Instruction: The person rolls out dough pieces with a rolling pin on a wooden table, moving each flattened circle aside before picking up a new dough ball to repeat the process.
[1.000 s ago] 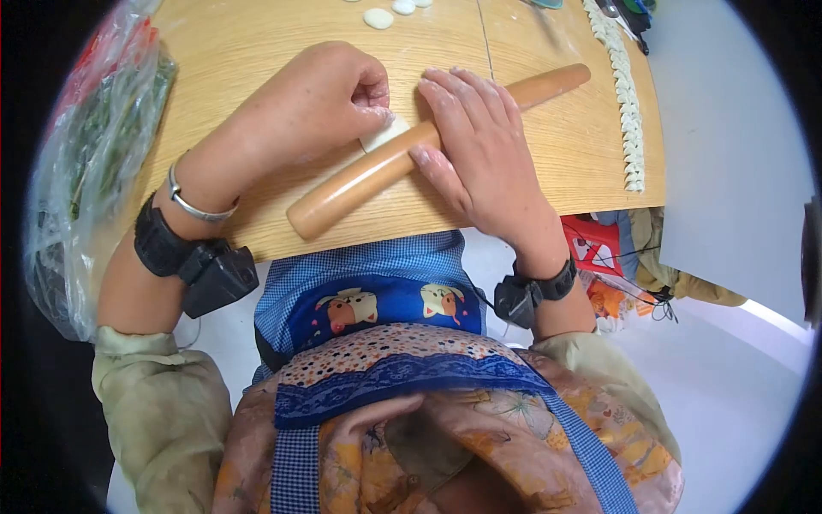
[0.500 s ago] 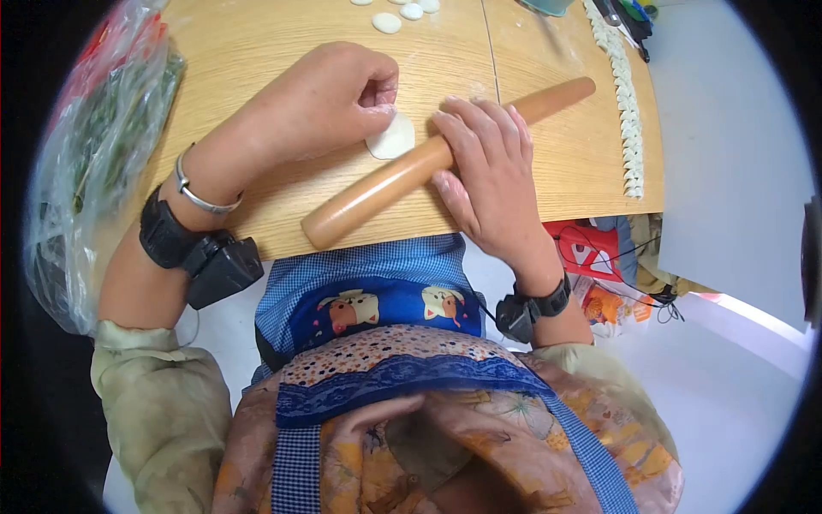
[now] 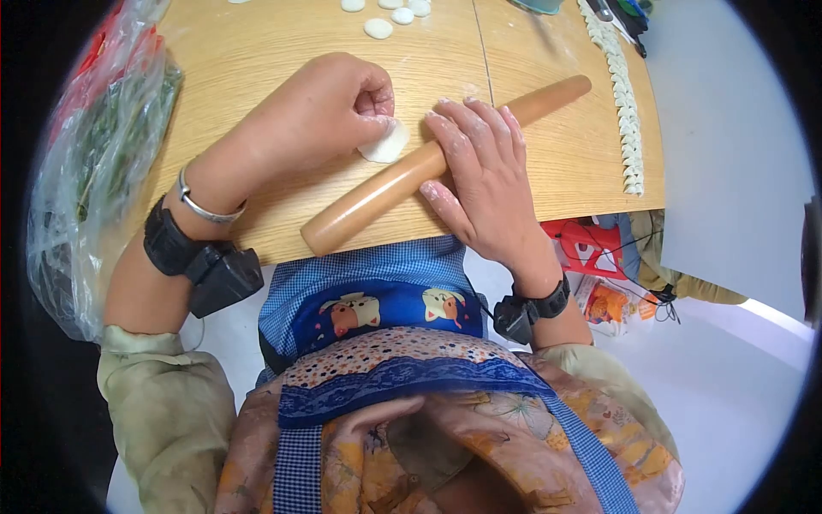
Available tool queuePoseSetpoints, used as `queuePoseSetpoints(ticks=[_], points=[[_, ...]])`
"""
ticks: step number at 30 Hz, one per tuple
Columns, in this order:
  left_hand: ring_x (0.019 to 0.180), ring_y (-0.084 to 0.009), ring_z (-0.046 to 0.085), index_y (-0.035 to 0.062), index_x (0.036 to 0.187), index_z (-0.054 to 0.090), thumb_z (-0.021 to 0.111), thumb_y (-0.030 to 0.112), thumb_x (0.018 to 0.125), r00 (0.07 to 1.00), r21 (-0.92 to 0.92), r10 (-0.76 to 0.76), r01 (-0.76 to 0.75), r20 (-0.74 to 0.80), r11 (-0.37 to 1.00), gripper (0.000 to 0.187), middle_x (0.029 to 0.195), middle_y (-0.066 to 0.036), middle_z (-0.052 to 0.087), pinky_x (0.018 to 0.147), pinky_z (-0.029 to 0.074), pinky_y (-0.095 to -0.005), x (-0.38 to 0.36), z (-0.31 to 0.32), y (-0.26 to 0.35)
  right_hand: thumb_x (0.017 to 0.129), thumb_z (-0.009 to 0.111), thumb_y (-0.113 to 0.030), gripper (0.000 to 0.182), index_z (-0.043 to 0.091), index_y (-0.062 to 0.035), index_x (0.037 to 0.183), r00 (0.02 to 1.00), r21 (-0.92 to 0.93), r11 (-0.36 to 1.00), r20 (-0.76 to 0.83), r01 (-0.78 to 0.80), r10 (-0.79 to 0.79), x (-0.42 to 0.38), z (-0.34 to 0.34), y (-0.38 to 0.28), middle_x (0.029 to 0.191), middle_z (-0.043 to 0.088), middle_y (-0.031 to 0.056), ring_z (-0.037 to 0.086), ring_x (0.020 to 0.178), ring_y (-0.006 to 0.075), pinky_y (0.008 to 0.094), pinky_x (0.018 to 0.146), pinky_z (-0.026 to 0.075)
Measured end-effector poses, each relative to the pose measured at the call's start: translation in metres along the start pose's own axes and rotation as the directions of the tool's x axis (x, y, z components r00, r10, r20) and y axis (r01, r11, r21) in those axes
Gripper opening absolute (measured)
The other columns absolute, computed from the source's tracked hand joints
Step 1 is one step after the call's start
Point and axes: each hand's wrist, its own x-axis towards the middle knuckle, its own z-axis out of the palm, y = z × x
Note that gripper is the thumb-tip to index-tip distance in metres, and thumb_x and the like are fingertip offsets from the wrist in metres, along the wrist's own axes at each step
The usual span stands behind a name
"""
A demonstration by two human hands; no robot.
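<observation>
My left hand [image 3: 342, 103] is curled, its thumb and fingers pinching the upper left edge of a thin white dough round [image 3: 387, 143] on the wooden table [image 3: 274, 201]. Just right of the dough lies a brown wooden rolling pin [image 3: 372, 199], slanting from lower left to upper right. Over its middle rests my right hand [image 3: 486, 167], floured fingers across the top and thumb on the near side. My left fingertips are partly hidden behind the hand.
Several small dough pieces [image 3: 378, 29] lie at the table's far side. A row of shaped white pieces [image 3: 628, 128] runs along the right edge. Plastic bags with greens [image 3: 107, 146] are at the left. Part of a teal container [image 3: 539, 5] shows at the top.
Both hands keep nearly the same pose. The dough round has shifted slightly left and shows a little differently under my left fingers. The view has tilted slightly, revealing more dough pieces at the top.
</observation>
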Motion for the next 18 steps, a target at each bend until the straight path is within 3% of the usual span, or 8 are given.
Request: queuePoseSetpoints(ticks=[4, 6, 12, 16, 18], points=[[0.066, -0.0074, 0.054, -0.0032, 0.086, 0.064, 0.070, 0.010, 0.089, 0.999, 0.014, 0.003, -0.003, 0.036, 1.000, 0.014, 0.068, -0.001, 0.058, 0.062, 0.047, -0.0276, 0.001, -0.003, -0.001, 0.095, 0.062, -0.041, 0.053, 0.058, -0.0046, 0.134, 0.999, 0.000, 0.999, -0.028, 0.040, -0.040, 0.026, 0.007, 0.005, 0.136, 0.058, 0.0175, 0.048, 0.133, 0.0386, 0.0545, 0.116, 0.030], [0.066, -0.0075, 0.054, -0.0035, 0.086, 0.064, 0.070, 0.010, 0.089, 0.999, 0.020, 0.019, -0.020, 0.029, 1.000, 0.016, 0.068, -0.001, 0.058, 0.062, 0.047, -0.0281, 0.000, -0.003, -0.002, 0.096, 0.061, -0.038, 0.043, 0.062, -0.0041, 0.123, 0.994, 0.030, 0.996, -0.080, 0.080, -0.078, 0.041, 0.013, 0.008, 0.127, 0.060, 0.0165, 0.052, 0.123, 0.0381, 0.0522, 0.108, 0.037], [0.066, -0.0093, 0.054, -0.0036, 0.088, 0.064, 0.069, 0.011, 0.089, 0.994, 0.117, 0.091, -0.084, -0.056, 0.990, 0.015, 0.068, -0.005, 0.059, 0.063, 0.047, -0.0290, 0.002, -0.004, -0.009, 0.097, 0.059, -0.033, 0.029, 0.061, -0.0047, 0.106, 0.991, 0.027, 0.998, -0.125, 0.054, -0.050, 0.064, 0.024, 0.008, 0.114, 0.059, 0.0149, 0.054, 0.111, 0.0365, 0.0488, 0.101, 0.041], [0.066, -0.0103, 0.055, -0.0036, 0.088, 0.063, 0.066, 0.009, 0.088, 0.996, 0.124, 0.086, -0.083, -0.021, 0.989, 0.013, 0.070, -0.006, 0.061, 0.062, 0.048, -0.0292, 0.002, -0.005, -0.006, 0.097, 0.059, -0.033, 0.031, 0.062, -0.0064, 0.113, 0.998, 0.089, 0.996, -0.056, 0.011, -0.006, 0.042, 0.011, 0.004, 0.118, 0.059, 0.0146, 0.053, 0.117, 0.0373, 0.0505, 0.106, 0.038], [0.066, -0.0103, 0.056, -0.0034, 0.087, 0.062, 0.065, 0.009, 0.088, 0.997, 0.108, 0.081, -0.079, -0.012, 0.991, 0.013, 0.070, -0.006, 0.060, 0.062, 0.048, -0.0291, 0.001, -0.004, -0.004, 0.097, 0.059, -0.035, 0.038, 0.060, -0.0084, 0.124, 0.998, -0.001, 0.999, -0.055, 0.042, -0.042, 0.020, 0.008, 0.005, 0.129, 0.057, 0.0149, 0.049, 0.128, 0.0379, 0.0528, 0.116, 0.032]])
